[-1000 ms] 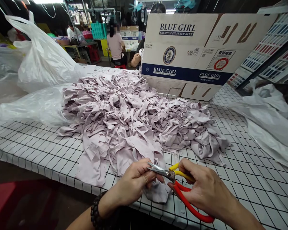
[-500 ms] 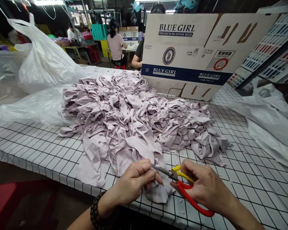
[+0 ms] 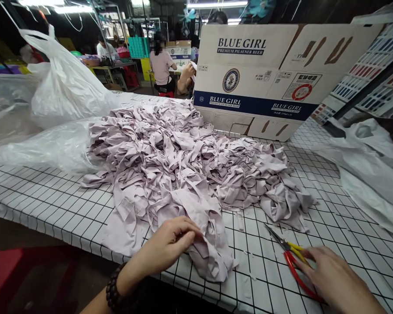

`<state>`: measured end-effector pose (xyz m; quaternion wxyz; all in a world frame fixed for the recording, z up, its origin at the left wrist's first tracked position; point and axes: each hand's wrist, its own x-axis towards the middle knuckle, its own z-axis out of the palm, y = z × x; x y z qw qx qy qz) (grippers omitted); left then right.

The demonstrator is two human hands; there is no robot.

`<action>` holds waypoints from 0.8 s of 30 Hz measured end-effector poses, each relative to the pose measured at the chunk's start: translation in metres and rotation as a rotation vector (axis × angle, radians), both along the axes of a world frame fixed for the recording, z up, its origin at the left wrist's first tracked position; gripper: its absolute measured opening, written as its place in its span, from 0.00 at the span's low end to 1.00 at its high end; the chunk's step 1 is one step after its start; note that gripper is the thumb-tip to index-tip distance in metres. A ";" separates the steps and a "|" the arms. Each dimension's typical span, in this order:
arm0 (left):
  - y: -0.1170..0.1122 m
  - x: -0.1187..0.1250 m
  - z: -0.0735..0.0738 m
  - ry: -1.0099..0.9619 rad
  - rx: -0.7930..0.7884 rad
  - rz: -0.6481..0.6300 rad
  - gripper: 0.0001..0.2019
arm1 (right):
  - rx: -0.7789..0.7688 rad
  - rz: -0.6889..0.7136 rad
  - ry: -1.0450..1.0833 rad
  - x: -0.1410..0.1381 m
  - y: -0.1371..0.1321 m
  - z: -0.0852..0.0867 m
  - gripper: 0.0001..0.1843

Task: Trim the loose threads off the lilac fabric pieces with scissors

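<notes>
A big heap of pale lilac fabric pieces [image 3: 183, 161] lies across the black-and-white checked table [image 3: 52, 205]. My left hand [image 3: 170, 244], with a bead bracelet at the wrist, is closed on a lilac fabric piece [image 3: 209, 257] at the heap's near edge. Scissors [image 3: 291, 257] with one red and one yellow handle lie flat on the table to the right, blades pointing away. My right hand [image 3: 334, 279] rests beside the handles, fingers stretched out and touching them.
A large Blue Girl cardboard box [image 3: 265, 74] stands behind the heap. White plastic bags [image 3: 65, 83] sit at the left and a plastic sheet [image 3: 367, 174] at the right. Small fabric trimmings dot the table. Other people sit at tables far back.
The scissors were held at the fabric between my hands. Now they lie on the table to the right, my right hand has moved there with them, and my left hand keeps the fabric.
</notes>
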<state>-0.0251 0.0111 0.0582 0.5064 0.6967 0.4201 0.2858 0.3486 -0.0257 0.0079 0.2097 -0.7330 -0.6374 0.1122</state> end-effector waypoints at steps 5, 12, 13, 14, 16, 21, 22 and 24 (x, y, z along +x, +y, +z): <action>0.005 -0.007 -0.031 0.142 0.255 0.424 0.23 | -0.247 0.412 0.145 -0.161 0.036 0.031 0.34; 0.010 -0.036 -0.050 0.159 0.194 0.415 0.27 | -0.214 0.670 0.198 -0.219 0.073 0.066 0.11; 0.010 -0.038 -0.047 0.127 0.164 0.400 0.20 | -0.219 0.714 0.290 -0.213 0.075 0.077 0.11; 0.009 -0.038 -0.043 0.090 0.136 0.383 0.14 | -0.234 0.751 0.396 -0.207 0.077 0.087 0.11; 0.007 -0.034 -0.031 -0.034 0.072 0.337 0.08 | -0.312 0.749 0.610 -0.201 0.080 0.101 0.09; -0.005 -0.026 -0.004 -0.475 -0.065 0.276 0.17 | -0.734 0.732 0.818 -0.215 0.076 0.091 0.40; -0.008 -0.028 -0.001 -0.486 -0.059 0.268 0.17 | -0.756 0.775 0.782 -0.220 0.074 0.087 0.34; -0.013 -0.037 0.003 -0.463 -0.028 0.298 0.16 | -0.738 0.816 0.705 -0.229 0.073 0.085 0.18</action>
